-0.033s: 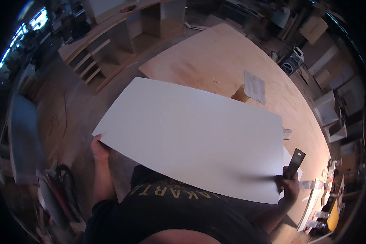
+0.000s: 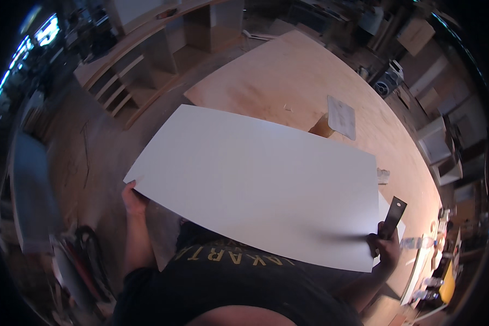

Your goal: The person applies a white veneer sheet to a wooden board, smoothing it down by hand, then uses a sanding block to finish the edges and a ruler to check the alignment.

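Note:
A large white rectangular panel [image 2: 255,182] spans the space in front of my body, tilted slightly, its right end closer to me. At its near left corner my left hand [image 2: 133,200] grips the edge, the thumb on top and the other fingers underneath, hidden. My right hand [image 2: 387,245] clasps the right end close to the near corner. The same hand also holds a dark flat strip [image 2: 396,212] with a small hole near its end, which sticks up past the fingers. The strip's other end is out of sight.
Beyond the panel lies a broad wooden board [image 2: 261,70] with a small grey rectangular piece [image 2: 341,118] on it. An open wooden cabinet [image 2: 146,70] stands far left. Clear plastic bottles [image 2: 418,243] are at the right. A bluish board [image 2: 32,185] stands at the left.
The surroundings have shifted slightly left and up in view. The panel, the strip and both hands keep nearly the same place and grip.

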Tool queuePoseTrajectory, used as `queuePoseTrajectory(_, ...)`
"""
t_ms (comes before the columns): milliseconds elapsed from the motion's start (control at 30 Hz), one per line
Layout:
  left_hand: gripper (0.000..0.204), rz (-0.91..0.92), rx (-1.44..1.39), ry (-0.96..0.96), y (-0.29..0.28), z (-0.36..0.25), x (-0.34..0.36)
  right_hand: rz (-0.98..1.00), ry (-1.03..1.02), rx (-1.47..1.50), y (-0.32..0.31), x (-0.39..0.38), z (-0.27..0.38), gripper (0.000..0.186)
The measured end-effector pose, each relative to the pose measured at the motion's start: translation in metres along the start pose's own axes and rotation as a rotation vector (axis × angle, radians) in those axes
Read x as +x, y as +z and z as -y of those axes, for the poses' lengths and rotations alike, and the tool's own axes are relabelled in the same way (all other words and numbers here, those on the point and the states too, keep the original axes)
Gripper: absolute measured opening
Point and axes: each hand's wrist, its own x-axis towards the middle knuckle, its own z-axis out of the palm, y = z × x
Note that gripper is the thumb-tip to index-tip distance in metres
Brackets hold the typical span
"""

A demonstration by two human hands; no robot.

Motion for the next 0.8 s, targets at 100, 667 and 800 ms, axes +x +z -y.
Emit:
queuePoseTrajectory(100, 0.063, -0.004, 0.035, -0.046, 0.003, -0.016, 0.071, -0.222, 0.021, -0.1, 0.06, -0.025, 0.015, 0.031)
queuePoseTrajectory(667, 0.059, 0.332, 0.267, -0.354, 0.025, -0.08, 0.429, -0.45, 0.278, 0.361, 0.397, -0.04, -0.041, 0.014)
queuePoseTrajectory(800, 0.062, 0.246, 0.282, -0.412, 0.003, -0.089, 0.433, -0.469, 0.253, 0.358, 0.425, -0.032, -0.074, 0.009)
